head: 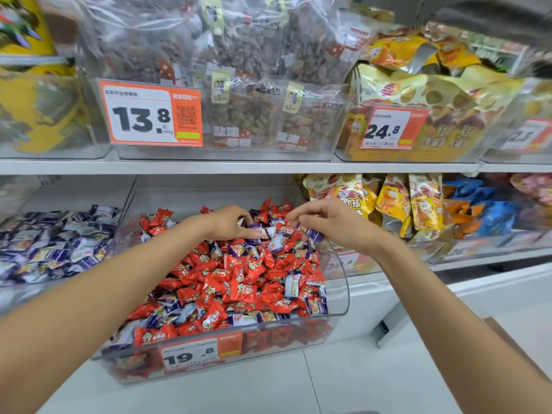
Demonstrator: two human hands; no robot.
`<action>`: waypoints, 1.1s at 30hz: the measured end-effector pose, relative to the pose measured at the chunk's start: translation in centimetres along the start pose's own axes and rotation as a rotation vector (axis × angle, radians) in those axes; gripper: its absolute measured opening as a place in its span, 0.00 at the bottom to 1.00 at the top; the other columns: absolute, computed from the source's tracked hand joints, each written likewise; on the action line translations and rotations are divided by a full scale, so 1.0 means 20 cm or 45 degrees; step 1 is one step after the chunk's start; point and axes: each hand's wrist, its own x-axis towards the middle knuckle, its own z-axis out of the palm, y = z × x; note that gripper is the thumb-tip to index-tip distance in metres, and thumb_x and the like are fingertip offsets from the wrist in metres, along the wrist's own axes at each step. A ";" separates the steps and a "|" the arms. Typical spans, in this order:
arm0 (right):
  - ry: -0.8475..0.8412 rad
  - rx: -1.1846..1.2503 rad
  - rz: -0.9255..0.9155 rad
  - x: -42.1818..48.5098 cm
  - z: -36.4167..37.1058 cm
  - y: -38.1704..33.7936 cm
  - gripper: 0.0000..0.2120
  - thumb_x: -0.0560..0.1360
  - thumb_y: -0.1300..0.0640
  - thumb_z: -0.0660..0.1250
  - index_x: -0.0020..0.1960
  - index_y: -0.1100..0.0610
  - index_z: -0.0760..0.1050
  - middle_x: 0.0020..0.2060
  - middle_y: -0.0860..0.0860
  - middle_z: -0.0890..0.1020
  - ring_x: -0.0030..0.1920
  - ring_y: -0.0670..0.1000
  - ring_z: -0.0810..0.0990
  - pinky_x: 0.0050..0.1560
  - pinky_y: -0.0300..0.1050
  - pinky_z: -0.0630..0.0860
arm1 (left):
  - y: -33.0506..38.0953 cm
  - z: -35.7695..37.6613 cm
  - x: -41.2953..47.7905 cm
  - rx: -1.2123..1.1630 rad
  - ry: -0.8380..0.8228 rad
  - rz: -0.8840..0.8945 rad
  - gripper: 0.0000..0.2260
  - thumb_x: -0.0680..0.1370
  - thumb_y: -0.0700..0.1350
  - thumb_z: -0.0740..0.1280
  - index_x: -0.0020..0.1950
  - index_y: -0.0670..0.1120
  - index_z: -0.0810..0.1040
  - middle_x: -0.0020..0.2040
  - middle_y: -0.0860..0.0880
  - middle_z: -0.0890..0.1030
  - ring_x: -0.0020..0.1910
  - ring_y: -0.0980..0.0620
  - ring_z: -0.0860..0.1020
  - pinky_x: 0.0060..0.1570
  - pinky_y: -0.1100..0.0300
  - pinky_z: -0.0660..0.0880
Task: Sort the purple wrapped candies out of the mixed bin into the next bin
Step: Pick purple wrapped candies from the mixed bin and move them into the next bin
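The clear mixed bin point(339, 282) holds a heap of red wrapped candies point(239, 279) with purple wrapped candies point(291, 285) scattered among them. To its left, the neighbouring bin point(125, 201) is filled with purple and white wrapped candies point(56, 243). Both hands are at the back of the mixed bin. My left hand point(228, 222) has thumb and fingers curled round a purple candy point(254, 229). My right hand point(328, 221) hovers over the pile with fingers curled down. Another purple candy point(314, 234) shows under those fingers; whether it is held is unclear.
A price tag reading 19.8 point(191, 355) is on the mixed bin's front wall. The shelf above point(239, 167) carries bins of bagged dried fruit and snacks. Yellow and blue snack bags point(418, 204) fill the bins to the right. White floor tiles lie below.
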 end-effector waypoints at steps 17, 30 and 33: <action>-0.249 -0.586 0.048 0.28 0.32 0.00 0.13 0.76 0.53 0.70 0.59 0.55 0.80 0.66 0.52 0.77 0.66 0.54 0.74 0.64 0.48 0.70 | -0.18 -0.13 -0.24 -0.124 0.241 0.093 0.29 0.78 0.55 0.66 0.75 0.43 0.64 0.74 0.46 0.67 0.71 0.47 0.68 0.67 0.56 0.65; -0.535 -0.584 0.139 0.40 0.47 -0.10 0.34 0.76 0.46 0.69 0.78 0.49 0.60 0.77 0.51 0.62 0.74 0.56 0.63 0.73 0.54 0.63 | -0.34 -0.16 -0.49 -0.175 0.220 -0.044 0.16 0.79 0.54 0.64 0.63 0.50 0.66 0.48 0.46 0.74 0.36 0.47 0.83 0.29 0.61 0.69; -0.645 -0.546 0.213 0.47 0.53 -0.12 0.42 0.74 0.53 0.71 0.79 0.45 0.50 0.78 0.51 0.58 0.75 0.56 0.63 0.73 0.53 0.63 | -0.34 -0.17 -0.52 -0.199 0.250 -0.038 0.15 0.79 0.54 0.64 0.62 0.50 0.66 0.43 0.39 0.76 0.31 0.49 0.74 0.30 0.58 0.67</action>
